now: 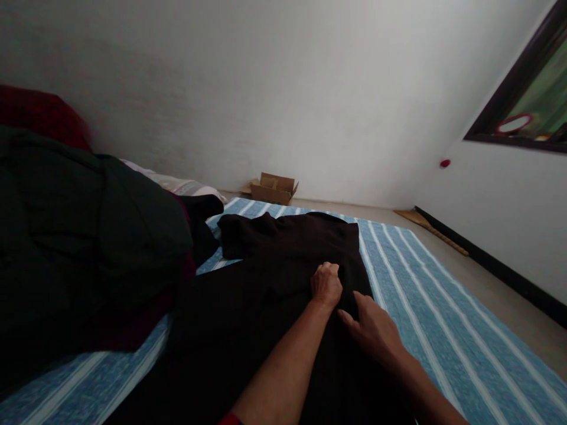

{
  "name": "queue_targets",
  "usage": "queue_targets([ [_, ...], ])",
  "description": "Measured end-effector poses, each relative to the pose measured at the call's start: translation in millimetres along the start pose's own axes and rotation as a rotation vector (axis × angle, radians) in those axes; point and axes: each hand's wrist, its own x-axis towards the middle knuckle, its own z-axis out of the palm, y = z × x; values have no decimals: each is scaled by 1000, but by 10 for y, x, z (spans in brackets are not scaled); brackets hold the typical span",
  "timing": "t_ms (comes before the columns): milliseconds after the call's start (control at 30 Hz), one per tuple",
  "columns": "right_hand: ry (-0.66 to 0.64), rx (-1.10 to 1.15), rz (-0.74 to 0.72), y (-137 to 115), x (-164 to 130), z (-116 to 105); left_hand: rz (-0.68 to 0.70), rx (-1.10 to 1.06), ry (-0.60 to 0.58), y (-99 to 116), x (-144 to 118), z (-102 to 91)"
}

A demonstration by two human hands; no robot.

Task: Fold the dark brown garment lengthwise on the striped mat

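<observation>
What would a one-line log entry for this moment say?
left hand: fist on black garment | right hand: flat on it | blue striped mat beneath

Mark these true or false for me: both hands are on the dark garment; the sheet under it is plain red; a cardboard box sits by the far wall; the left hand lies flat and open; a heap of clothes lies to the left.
1. Both hands, left hand and right hand, are on the dark garment. True.
2. The sheet is plain red. False: blue with white stripes.
3. A cardboard box sits by the far wall. True.
4. The left hand lies flat and open. False: it is closed, bunching the fabric.
5. A heap of clothes lies to the left. True.
</observation>
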Motion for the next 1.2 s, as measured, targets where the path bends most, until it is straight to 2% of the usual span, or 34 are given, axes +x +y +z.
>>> queue_targets([
  [133,-52,-29,197,-136,326,-193,-2,-18,-12,-13,14,1],
  [333,-77,9,359,-160,612,-185,-9,-59,-20,-46,34,-26],
  [500,-42,59,388,-128,624,-121,-29,-85,-18,-49,45,-48],
  [700,37,30,418,-204,573,-60,-43,-93,-16,-55,67,-53],
  [1200,78,16,372,-304,564,-45,-46,-124,8,-65,74,-66],
])
